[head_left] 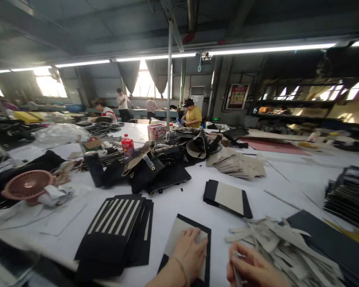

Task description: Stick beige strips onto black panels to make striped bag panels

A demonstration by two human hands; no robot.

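Note:
A black panel with a pale grey sheet on it [176,234] lies before me on the white table. My left hand [189,252] rests on that sheet, fingers laid out over it. My right hand [248,265], lower right, is closed in a pinch round a pale grey strip [237,269]; part of the strip is hidden by the fingers. Just beyond that hand is a loose heap of similar grey strips [290,247]. To the left, a stack of black panels [107,243] has several pale stripes on top. Another pile of black panels with a grey sheet [229,198] sits farther ahead.
Black bag parts [158,167] are heaped mid-table, beside grey-beige pieces [239,163]. A pink fan [30,184] and a dark bottle [93,169] stand left. Black pieces [350,195] are stacked right. A co-worker in yellow [194,115] is across the table; others are behind.

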